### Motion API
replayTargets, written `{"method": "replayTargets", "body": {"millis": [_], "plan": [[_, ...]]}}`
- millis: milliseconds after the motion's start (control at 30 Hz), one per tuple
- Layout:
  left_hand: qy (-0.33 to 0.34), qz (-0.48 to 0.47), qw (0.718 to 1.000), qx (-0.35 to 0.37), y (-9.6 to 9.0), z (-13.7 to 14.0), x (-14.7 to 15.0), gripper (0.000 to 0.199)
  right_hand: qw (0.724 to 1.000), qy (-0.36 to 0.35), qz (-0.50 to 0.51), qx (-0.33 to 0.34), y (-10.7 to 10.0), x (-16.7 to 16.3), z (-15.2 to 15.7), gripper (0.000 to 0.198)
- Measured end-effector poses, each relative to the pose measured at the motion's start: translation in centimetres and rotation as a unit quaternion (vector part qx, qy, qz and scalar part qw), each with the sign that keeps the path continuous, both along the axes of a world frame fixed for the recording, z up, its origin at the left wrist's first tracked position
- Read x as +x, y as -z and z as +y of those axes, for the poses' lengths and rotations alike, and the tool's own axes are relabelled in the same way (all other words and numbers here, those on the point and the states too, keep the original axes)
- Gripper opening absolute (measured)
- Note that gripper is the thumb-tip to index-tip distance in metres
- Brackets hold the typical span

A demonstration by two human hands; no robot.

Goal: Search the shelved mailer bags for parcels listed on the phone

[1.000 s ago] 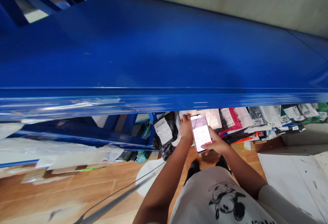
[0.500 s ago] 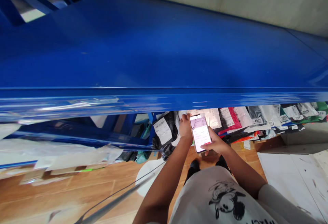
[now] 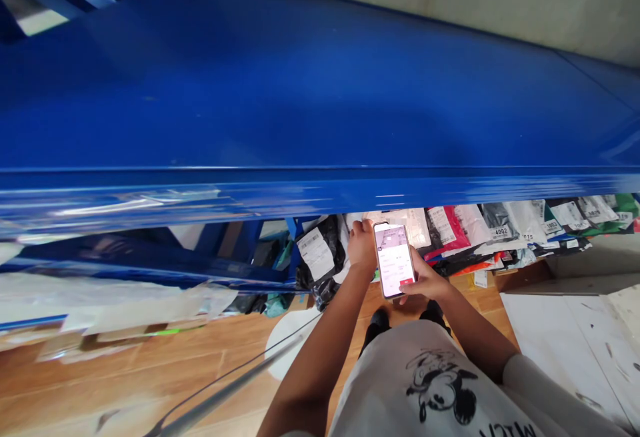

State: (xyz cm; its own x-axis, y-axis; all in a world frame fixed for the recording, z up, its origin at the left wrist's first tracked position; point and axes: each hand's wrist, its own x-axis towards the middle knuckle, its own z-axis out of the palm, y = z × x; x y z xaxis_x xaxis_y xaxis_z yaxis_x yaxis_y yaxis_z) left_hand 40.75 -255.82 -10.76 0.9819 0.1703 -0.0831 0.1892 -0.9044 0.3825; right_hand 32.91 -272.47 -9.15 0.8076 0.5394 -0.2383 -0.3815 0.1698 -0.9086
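Note:
My right hand (image 3: 425,280) is closed around the lower right side of a smartphone (image 3: 394,260), the thumb over the bottom of its lit screen. The screen shows a camera-like picture at the top, a white panel with text and a red button near the thumb. Just left of the phone, my left hand (image 3: 362,246) has its fingers curled at the shelf's row of parcels; their tips and whatever they grip are hidden. Behind the phone lies a pale, brightly lit parcel (image 3: 414,225). Left of my left hand, a black parcel (image 3: 331,240) carries a white label (image 3: 315,254).
A wide blue shelf board (image 3: 300,104) spans the view above my hands. Labelled bagged parcels (image 3: 495,224) line the lower shelf rightward. White boards (image 3: 560,350) stand at lower right. A grey pole (image 3: 235,387) and a round white object (image 3: 287,340) are at lower left, over the wooden floor.
The phone has shifted slightly right, away from my left hand. My right thumb has slid a little, showing more of the red button. The view has moved slightly.

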Motion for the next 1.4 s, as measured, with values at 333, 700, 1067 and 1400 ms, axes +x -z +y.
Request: {"method": "replayTargets", "body": {"millis": [333, 700, 1067, 1400], "plan": [[0.034, -0.038, 0.998, 0.022, 0.8, 0.7, -0.3, 0.042, 0.999, 0.032, -0.003, -0.011, -1.2, -1.7, -2.2, 0.102], [0.046, -0.021, 0.998, 0.028, 0.1, 0.6, -0.7, 0.045, 0.987, 0.157, 0.012, -0.042, -0.4, -4.4, -7.1, 0.101], [0.076, 0.005, 0.996, 0.037, 0.0, -0.3, -1.5, 0.051, 0.980, 0.190, 0.032, -0.048, -0.9, -4.7, -7.1, 0.103], [0.104, 0.022, 0.991, 0.082, -0.2, -1.5, -1.6, 0.076, 0.982, 0.189, 0.010, -0.021, -0.2, -4.6, -6.2, 0.106]]}}
